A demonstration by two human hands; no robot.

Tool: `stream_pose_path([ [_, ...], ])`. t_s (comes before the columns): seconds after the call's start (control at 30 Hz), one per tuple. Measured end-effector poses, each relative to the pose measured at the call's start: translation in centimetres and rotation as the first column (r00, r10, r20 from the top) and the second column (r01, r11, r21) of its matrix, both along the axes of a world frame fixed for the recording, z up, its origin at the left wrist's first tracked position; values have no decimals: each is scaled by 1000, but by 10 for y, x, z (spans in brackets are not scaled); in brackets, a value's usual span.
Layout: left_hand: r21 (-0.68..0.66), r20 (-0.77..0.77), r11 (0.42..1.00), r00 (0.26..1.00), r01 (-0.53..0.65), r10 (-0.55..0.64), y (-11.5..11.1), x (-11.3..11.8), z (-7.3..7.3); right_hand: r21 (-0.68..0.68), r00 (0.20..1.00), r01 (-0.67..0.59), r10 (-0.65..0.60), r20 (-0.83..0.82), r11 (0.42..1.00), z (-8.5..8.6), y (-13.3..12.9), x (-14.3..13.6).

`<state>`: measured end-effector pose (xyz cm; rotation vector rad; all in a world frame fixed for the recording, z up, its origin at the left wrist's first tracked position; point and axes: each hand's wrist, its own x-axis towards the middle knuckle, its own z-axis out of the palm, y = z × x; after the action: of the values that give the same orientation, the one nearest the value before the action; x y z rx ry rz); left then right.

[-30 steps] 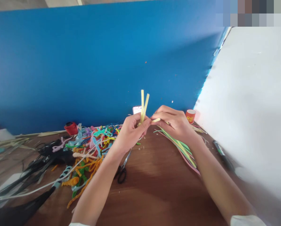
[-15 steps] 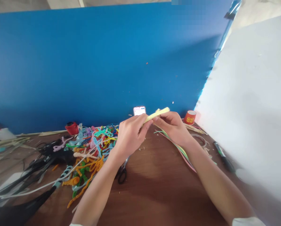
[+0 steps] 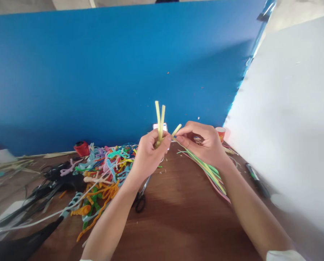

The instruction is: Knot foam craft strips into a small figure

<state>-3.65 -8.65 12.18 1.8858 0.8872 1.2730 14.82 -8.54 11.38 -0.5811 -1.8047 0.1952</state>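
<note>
My left hand (image 3: 148, 154) grips pale yellow strips (image 3: 160, 119) that stand upright above my fist, two ends side by side. My right hand (image 3: 202, 143) pinches another pale yellow strip end (image 3: 176, 130) just right of the left hand, tilted up toward the left. Under my right wrist lies a bundle of green, yellow and pink strips (image 3: 209, 170) on the brown table (image 3: 178, 217). Both hands are raised a little above the table, almost touching.
A heap of coloured pipe cleaners (image 3: 104, 174) lies to the left, with black scissors (image 3: 140, 197) under my left forearm. A phone (image 3: 160, 127) leans on the blue board (image 3: 110, 72). Red cup (image 3: 220, 134), red roll (image 3: 81, 148), marker (image 3: 255, 177), white board (image 3: 289, 116) at right.
Half a second ago the yellow strips lay flat between both hands. Now my left hand has turned them upright, and my right hand holds one loose end apart.
</note>
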Motion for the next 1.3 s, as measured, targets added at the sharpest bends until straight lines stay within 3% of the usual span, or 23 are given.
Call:
stream_pose_path([
  [0.1,-71,85,997,996,18,-12,2,0,-1,188,998,19,-29,51,982,0,2,6],
  [0.23,-131,115,988,991,79,-64,4,-1,-2,309,985,24,-75,156,951,0,5,11],
  [0.6,-149,28,983,994,108,-105,-5,-1,5,340,946,60,-162,279,939,-5,8,13],
  [0.8,-38,-42,998,998,49,-50,-7,-1,3,191,933,116,-173,316,975,0,0,5],
  [0.93,93,-156,996,987,-10,24,-6,-3,0,-97,970,-62,83,229,993,1,0,2],
  [1.03,306,-249,950,957,-66,147,-6,-3,-1,-331,961,-246,273,39,911,1,3,2],
  [1.13,491,-244,865,938,-101,248,-6,0,-3,-440,926,-374,354,-129,817,1,4,4],
  [1.2,498,-222,861,944,-106,245,-5,2,-5,-442,923,-385,345,-172,810,1,3,4],
  [1.3,364,-168,928,974,-81,151,-5,3,-6,-409,954,-298,255,-158,863,3,0,2],
])
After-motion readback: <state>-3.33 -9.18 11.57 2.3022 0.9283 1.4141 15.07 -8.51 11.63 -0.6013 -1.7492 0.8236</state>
